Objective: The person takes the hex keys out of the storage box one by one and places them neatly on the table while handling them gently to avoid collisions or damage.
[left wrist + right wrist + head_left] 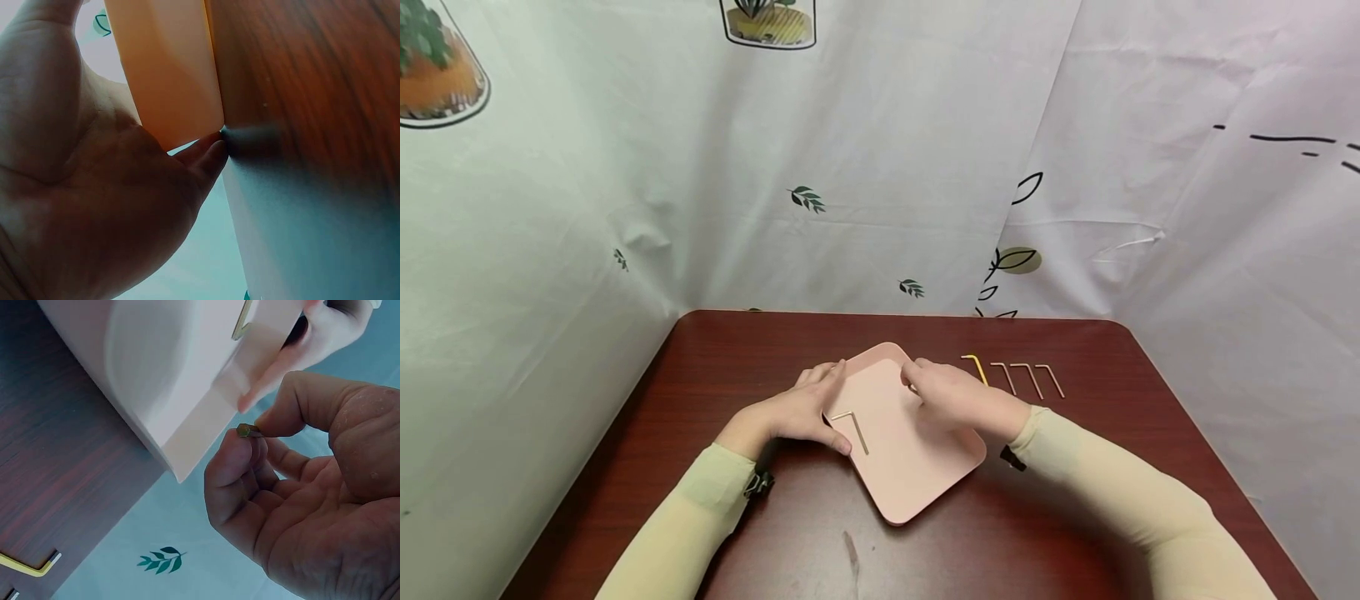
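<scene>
A pink tray (891,500) lies on the table, turned at an angle. My left hand (797,414) grips its left side, the thumb at the rim and the fingers along the wall; the left wrist view shows the palm beside the tray wall (169,69). One L-shaped hex key (860,433) lies inside the tray near my left thumb. Over the tray's right side, my right hand (955,397) pinches another hex key (247,430) between thumb and fingers. Only its six-sided end shows in the right wrist view; the remainder is hidden by the hand.
Right of the tray, a yellow hex key (976,365) and three metal-coloured hex keys (1028,377) lie in a row on the dark red wooden table (760,358). White patterned curtains (880,150) hang behind the table and along both sides.
</scene>
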{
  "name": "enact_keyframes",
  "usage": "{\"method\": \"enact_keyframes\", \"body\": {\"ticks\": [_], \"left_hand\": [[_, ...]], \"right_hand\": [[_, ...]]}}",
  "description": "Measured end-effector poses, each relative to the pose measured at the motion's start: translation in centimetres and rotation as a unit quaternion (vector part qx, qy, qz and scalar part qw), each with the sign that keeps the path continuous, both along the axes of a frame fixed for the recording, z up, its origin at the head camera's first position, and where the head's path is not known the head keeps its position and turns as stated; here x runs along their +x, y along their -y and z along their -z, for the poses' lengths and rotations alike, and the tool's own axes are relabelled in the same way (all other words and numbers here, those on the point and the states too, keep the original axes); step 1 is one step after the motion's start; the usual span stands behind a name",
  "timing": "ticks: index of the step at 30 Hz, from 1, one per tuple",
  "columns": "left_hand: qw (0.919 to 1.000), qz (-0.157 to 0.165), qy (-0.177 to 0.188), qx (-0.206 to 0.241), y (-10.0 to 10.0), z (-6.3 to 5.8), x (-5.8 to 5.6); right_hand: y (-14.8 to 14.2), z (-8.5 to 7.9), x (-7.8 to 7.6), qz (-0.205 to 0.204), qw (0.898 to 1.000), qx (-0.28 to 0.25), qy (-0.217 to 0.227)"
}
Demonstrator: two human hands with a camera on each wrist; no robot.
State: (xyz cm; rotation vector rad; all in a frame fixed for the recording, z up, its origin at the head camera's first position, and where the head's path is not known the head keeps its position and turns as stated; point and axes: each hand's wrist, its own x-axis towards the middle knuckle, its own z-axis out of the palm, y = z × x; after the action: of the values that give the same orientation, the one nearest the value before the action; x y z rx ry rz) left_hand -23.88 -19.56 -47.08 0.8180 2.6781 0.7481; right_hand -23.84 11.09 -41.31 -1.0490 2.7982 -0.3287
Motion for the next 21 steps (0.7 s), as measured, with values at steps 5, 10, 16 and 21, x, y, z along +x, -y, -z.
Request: {"method": "enact_keyframes", "body": {"ticks": [5, 10, 16, 21], "left_hand": [[1.0000, -0.003, -0.001, -0.002, 0.0, 0.0, 0.0], [1.0000, -0.006, 0.000, -0.001, 0.0, 0.0, 0.0], [1.0000, -0.007, 0.003, -0.004, 0.0, 0.0, -0.1], [1.0000, -0.001, -0.002, 0.000, 0.1, 0.0, 0.0]], "right_hand": [[-0.5, -0.4, -0.1, 0.000, 1.000, -0.003, -0.013], [-1.0, -0.6, -0.1, -0.003, 0.999, -0.010, -0.031], [-1.6, -0.7, -0.2, 0.003, 0.999, -0.015, -0.034], [-1.9, -0.9, -0.1, 0.006, 0.999, -0.017, -0.033]]}}
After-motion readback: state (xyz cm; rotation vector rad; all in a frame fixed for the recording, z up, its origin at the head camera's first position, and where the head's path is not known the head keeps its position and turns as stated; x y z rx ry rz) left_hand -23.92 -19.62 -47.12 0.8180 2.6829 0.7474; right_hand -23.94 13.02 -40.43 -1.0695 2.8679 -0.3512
